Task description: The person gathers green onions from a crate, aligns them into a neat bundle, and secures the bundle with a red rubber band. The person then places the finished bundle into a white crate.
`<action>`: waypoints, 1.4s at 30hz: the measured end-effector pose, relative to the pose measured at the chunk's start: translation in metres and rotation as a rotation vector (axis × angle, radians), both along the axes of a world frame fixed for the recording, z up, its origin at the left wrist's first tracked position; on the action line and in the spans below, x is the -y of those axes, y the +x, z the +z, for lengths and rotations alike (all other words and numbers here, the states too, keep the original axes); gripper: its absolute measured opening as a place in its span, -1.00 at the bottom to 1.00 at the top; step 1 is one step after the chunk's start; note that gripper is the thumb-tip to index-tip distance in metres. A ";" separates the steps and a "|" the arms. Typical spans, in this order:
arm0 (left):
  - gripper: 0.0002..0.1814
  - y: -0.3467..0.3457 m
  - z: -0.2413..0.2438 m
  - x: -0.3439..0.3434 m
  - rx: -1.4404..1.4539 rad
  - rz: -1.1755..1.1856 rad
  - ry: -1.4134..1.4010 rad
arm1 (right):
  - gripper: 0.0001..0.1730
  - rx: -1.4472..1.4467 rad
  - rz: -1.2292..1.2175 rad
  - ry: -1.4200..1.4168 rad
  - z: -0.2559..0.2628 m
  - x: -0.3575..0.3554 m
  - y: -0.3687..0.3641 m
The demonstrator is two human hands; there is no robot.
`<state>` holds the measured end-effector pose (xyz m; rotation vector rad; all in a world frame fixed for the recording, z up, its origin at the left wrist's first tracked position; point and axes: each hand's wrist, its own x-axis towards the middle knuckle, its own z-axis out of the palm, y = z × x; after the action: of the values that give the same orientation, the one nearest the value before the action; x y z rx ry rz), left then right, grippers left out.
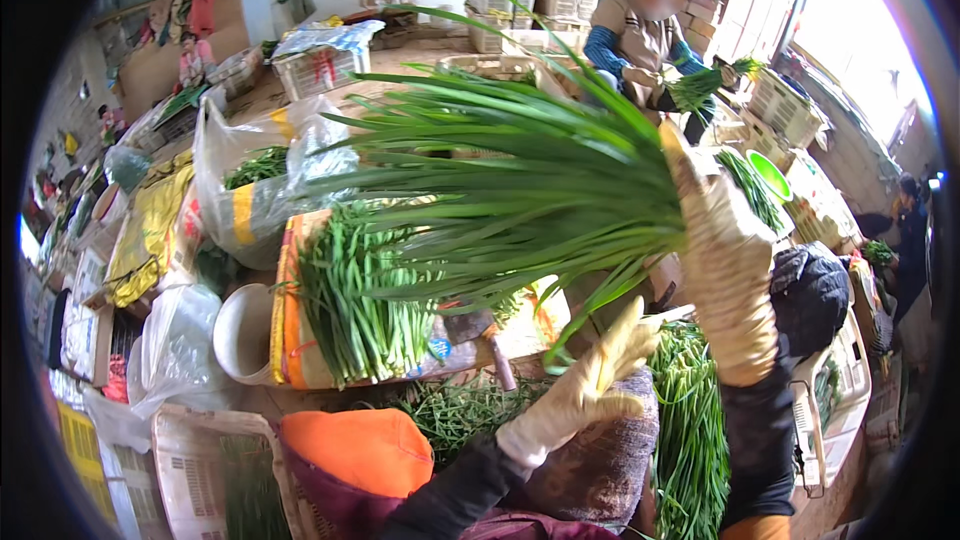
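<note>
My right hand (724, 262), in a pale work glove, grips a large bunch of long green leaves (517, 180), probably Chinese chives. The bunch is held up, its leaf ends fanned out to the left. Below it, my left hand (592, 382) is gloved too, fingers spread with nothing in them. A low worktable (289, 330) carries a pile of cut green stalks (367, 307), their pale ends towards me. Beside that pile lies a cleaver (466, 326), its wooden handle (501, 360) over the table's near edge. More greens (686, 427) lie below my right forearm.
Trimmed scraps (472, 409) lie on the floor before the table. A white bucket (240, 334) stands at its left end, near a plastic bag of greens (244, 202). A plastic crate (187, 457) is at lower left. Across from me, a person (637, 37) handles another bunch.
</note>
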<state>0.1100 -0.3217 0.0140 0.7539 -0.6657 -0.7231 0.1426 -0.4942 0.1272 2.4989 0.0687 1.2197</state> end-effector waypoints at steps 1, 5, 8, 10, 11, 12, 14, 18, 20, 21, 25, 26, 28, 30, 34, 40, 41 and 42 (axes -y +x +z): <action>0.10 -0.009 0.017 0.021 -0.042 -0.061 -0.210 | -0.16 -0.037 -0.085 -0.030 0.011 -0.006 -0.028; -0.14 0.006 0.005 0.007 -0.526 0.064 -0.597 | -0.12 -0.270 -0.068 0.236 -0.033 -0.085 -0.055; 0.00 -0.014 -0.012 -0.013 -0.497 0.112 -0.544 | -0.14 -0.342 -0.002 0.298 -0.065 -0.097 -0.079; 0.16 -0.025 -0.023 -0.037 -0.528 0.238 -0.460 | -0.16 -0.501 -0.019 0.344 -0.077 -0.121 -0.089; 0.16 -0.029 -0.038 -0.044 -0.564 0.246 -0.475 | -0.16 -0.558 -0.008 0.369 -0.081 -0.127 -0.094; 0.15 -0.036 -0.049 -0.053 -0.596 0.289 -0.438 | -0.17 -0.540 0.072 0.439 -0.095 -0.129 -0.096; 0.15 -0.044 -0.042 -0.069 -0.524 0.342 -0.418 | -0.17 -0.606 0.068 0.439 -0.097 -0.139 -0.104; 0.22 -0.052 -0.058 -0.127 -0.318 0.603 -0.227 | -0.16 -0.767 0.287 0.625 -0.107 -0.174 -0.107; 0.22 -0.057 -0.056 -0.146 -0.244 0.729 -0.161 | -0.14 -0.920 0.249 0.663 -0.109 -0.192 -0.110; 0.22 -0.061 -0.061 -0.157 -0.286 0.837 -0.171 | -0.21 -0.914 0.302 0.664 -0.113 -0.206 -0.109; 0.05 -0.061 -0.048 -0.195 -0.288 1.030 -0.283 | -0.47 -0.930 0.470 0.535 -0.118 -0.254 -0.098; 0.02 -0.062 -0.039 -0.207 -0.270 1.063 -0.220 | -0.47 -0.930 0.518 0.571 -0.120 -0.267 -0.094; -0.10 -0.060 -0.039 -0.246 -0.254 1.118 -0.140 | -0.45 -0.915 0.727 0.770 -0.123 -0.288 -0.083; -0.22 -0.045 -0.016 -0.244 -0.259 1.325 0.017 | -0.47 -0.999 0.842 1.044 -0.127 -0.295 -0.069; -0.40 0.012 0.010 -0.240 -0.353 1.404 0.320 | -0.56 -1.359 0.988 1.563 -0.153 -0.299 -0.016; 0.00 0.132 -0.066 -0.207 -0.002 1.094 0.969 | -0.65 -1.657 0.893 2.607 -0.239 -0.251 0.043; 0.19 0.146 -0.096 -0.207 0.182 1.100 1.220 | -0.58 -1.631 0.876 2.716 -0.260 -0.253 0.043; 0.43 0.156 -0.111 -0.212 0.317 0.946 1.523 | -0.46 -1.633 0.727 2.797 -0.264 -0.257 0.041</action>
<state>0.2661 -0.1100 -0.0966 2.3931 0.1692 -0.0804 0.1836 -0.2370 -0.1369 -0.5826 0.1751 0.8636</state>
